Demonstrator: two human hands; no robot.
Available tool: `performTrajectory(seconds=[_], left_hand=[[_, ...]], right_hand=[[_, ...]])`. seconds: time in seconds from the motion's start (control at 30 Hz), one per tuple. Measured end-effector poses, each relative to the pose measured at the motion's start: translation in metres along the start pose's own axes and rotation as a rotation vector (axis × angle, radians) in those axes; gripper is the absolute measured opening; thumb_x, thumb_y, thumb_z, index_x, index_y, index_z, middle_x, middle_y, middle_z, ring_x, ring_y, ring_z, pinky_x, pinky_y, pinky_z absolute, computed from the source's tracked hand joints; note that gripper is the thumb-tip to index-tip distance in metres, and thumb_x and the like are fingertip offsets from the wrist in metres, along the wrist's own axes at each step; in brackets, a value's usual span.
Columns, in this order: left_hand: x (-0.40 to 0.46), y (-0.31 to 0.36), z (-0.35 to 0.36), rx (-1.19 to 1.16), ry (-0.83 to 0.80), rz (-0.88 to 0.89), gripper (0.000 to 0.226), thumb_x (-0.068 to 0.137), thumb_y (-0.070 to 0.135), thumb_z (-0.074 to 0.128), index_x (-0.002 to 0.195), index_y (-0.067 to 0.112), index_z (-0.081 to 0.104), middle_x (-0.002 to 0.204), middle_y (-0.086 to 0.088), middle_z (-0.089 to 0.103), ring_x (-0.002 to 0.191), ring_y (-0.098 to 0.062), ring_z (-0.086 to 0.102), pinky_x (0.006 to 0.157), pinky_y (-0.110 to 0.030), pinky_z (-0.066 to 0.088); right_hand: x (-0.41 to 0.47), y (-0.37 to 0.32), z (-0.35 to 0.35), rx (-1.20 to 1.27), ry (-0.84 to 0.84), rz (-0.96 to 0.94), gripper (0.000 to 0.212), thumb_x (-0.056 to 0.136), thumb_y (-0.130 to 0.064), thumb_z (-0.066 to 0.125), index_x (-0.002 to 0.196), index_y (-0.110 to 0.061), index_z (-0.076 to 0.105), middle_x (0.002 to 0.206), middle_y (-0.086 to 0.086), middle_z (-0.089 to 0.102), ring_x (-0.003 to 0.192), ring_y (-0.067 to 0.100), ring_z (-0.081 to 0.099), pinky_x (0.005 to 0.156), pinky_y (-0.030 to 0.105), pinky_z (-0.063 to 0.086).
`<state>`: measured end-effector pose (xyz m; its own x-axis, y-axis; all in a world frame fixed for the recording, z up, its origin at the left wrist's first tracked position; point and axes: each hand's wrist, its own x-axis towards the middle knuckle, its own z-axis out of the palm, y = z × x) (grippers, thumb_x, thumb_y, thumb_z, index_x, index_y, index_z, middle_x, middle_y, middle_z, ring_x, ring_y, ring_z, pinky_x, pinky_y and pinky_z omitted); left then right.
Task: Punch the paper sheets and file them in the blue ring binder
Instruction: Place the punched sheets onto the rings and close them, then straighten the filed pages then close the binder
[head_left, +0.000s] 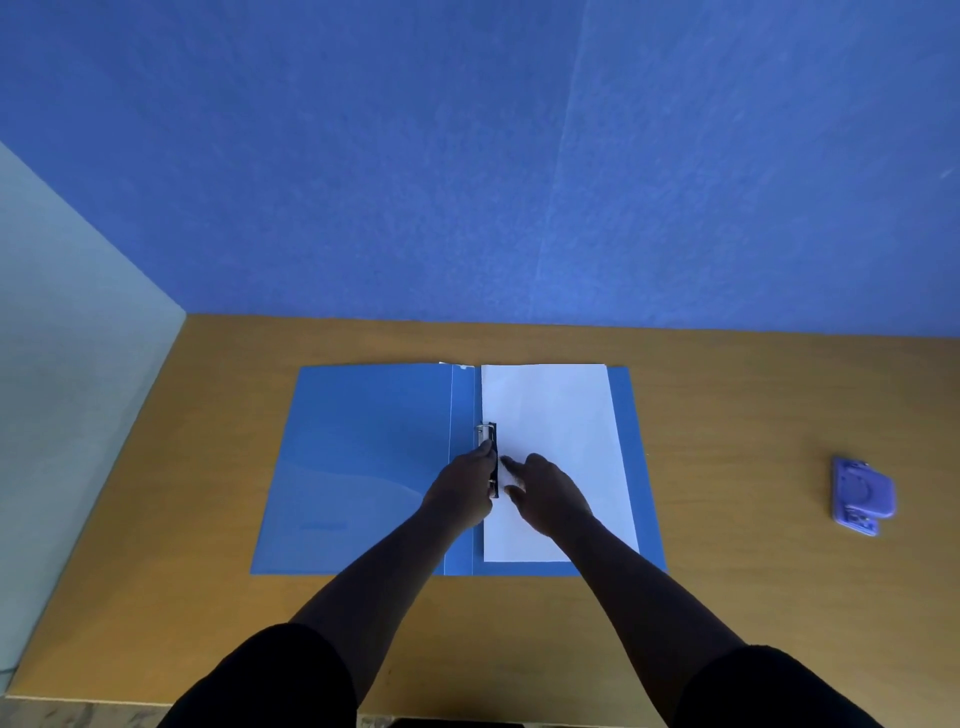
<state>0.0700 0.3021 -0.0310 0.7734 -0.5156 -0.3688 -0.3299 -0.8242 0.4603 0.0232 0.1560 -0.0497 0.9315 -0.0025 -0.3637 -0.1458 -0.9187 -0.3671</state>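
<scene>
Blue binder (358, 467) lies open on the counter (727, 415), paper (561, 415) on its right half. Left hand (462, 488) grips the ring clip (491, 436); right hand (545, 493) presses flat on the paper beside it.

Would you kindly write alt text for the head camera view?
A person's left hand touches the ring clip of an open blue binder while the right hand rests on white paper lying in it. A purple hole punch sits apart on the wooden table.
</scene>
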Motion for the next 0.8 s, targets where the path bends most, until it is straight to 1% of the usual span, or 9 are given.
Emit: performTrajectory(seconds=[0.07, 0.17, 0.23, 0.3, 0.4, 0.5, 0.6, 0.73, 0.8], left_hand=[[-0.004, 0.000, -0.005, -0.066, 0.024, 0.005, 0.065, 0.087, 0.002, 0.066, 0.146, 0.005, 0.039, 0.158, -0.005, 0.030, 0.137, -0.028, 0.044, 0.109, -0.034, 0.041], [-0.012, -0.003, -0.016, -0.155, 0.118, -0.014, 0.064, 0.088, 0.006, 0.066, 0.146, 0.008, 0.040, 0.154, -0.006, 0.039, 0.140, -0.024, 0.039, 0.112, -0.030, 0.031], [-0.018, -0.005, -0.019, -0.085, 0.154, 0.006, 0.062, 0.088, 0.013, 0.067, 0.145, 0.011, 0.042, 0.152, -0.006, 0.041, 0.140, -0.022, 0.038, 0.113, -0.030, 0.030], [-0.022, -0.003, -0.015, 0.059, 0.121, 0.048, 0.069, 0.086, 0.022, 0.070, 0.147, 0.014, 0.039, 0.156, -0.004, 0.034, 0.143, -0.022, 0.031, 0.115, -0.033, 0.028], [-0.024, 0.003, -0.002, 0.207, 0.036, 0.070, 0.082, 0.082, 0.026, 0.075, 0.151, 0.017, 0.032, 0.161, -0.007, 0.021, 0.147, -0.027, 0.024, 0.115, -0.039, 0.029], [-0.024, 0.012, 0.009, 0.053, 0.000, -0.048, 0.086, 0.082, 0.019, 0.075, 0.152, 0.016, 0.025, 0.160, -0.011, 0.020, 0.142, -0.029, 0.032, 0.109, -0.040, 0.040], [-0.022, 0.018, 0.011, -0.132, 0.050, -0.166, 0.071, 0.083, 0.016, 0.072, 0.144, 0.009, 0.035, 0.142, -0.011, 0.042, 0.127, -0.025, 0.047, 0.100, -0.032, 0.041], [-0.020, 0.019, 0.011, -0.095, 0.047, -0.189, 0.056, 0.085, 0.011, 0.066, 0.136, 0.008, 0.043, 0.131, -0.011, 0.051, 0.122, -0.027, 0.049, 0.097, -0.034, 0.043], [-0.019, 0.018, 0.010, -0.084, 0.058, -0.192, 0.038, 0.083, 0.005, 0.063, 0.119, 0.008, 0.051, 0.117, -0.010, 0.057, 0.110, -0.027, 0.054, 0.086, -0.032, 0.045]], right_hand=[[-0.006, 0.008, -0.009, 0.105, 0.089, 0.071, 0.046, 0.097, -0.030, 0.052, 0.142, -0.023, 0.046, 0.122, 0.007, 0.057, 0.112, 0.024, 0.058, 0.094, 0.038, 0.050], [-0.021, 0.027, -0.025, 0.120, 0.268, 0.292, 0.040, 0.093, -0.024, 0.057, 0.131, -0.016, 0.052, 0.125, 0.010, 0.055, 0.114, 0.027, 0.054, 0.092, 0.042, 0.050], [-0.035, 0.042, -0.031, 0.103, 0.267, 0.452, 0.039, 0.092, -0.023, 0.056, 0.128, -0.012, 0.049, 0.127, 0.013, 0.049, 0.116, 0.032, 0.049, 0.091, 0.045, 0.048], [-0.048, 0.053, -0.031, 0.126, 0.218, 0.552, 0.039, 0.092, -0.023, 0.054, 0.127, -0.008, 0.045, 0.128, 0.016, 0.045, 0.118, 0.035, 0.046, 0.092, 0.048, 0.047], [-0.055, 0.061, -0.027, 0.182, 0.191, 0.591, 0.040, 0.093, -0.021, 0.053, 0.127, -0.002, 0.043, 0.128, 0.019, 0.046, 0.117, 0.037, 0.046, 0.093, 0.044, 0.044], [-0.056, 0.064, -0.026, 0.266, 0.207, 0.616, 0.043, 0.092, -0.020, 0.054, 0.127, 0.002, 0.043, 0.127, 0.023, 0.048, 0.115, 0.040, 0.050, 0.098, 0.043, 0.042], [-0.053, 0.071, -0.032, 0.428, 0.218, 0.668, 0.046, 0.089, -0.021, 0.058, 0.126, 0.003, 0.047, 0.126, 0.023, 0.054, 0.114, 0.040, 0.054, 0.097, 0.041, 0.046], [-0.052, 0.081, -0.042, 0.482, 0.179, 0.611, 0.033, 0.092, -0.026, 0.055, 0.115, -0.002, 0.061, 0.115, 0.015, 0.066, 0.098, 0.029, 0.059, 0.087, 0.033, 0.047], [-0.053, 0.085, -0.044, 0.469, 0.180, 0.559, 0.035, 0.094, -0.025, 0.054, 0.122, -0.005, 0.058, 0.119, 0.013, 0.066, 0.102, 0.028, 0.060, 0.089, 0.034, 0.047]])
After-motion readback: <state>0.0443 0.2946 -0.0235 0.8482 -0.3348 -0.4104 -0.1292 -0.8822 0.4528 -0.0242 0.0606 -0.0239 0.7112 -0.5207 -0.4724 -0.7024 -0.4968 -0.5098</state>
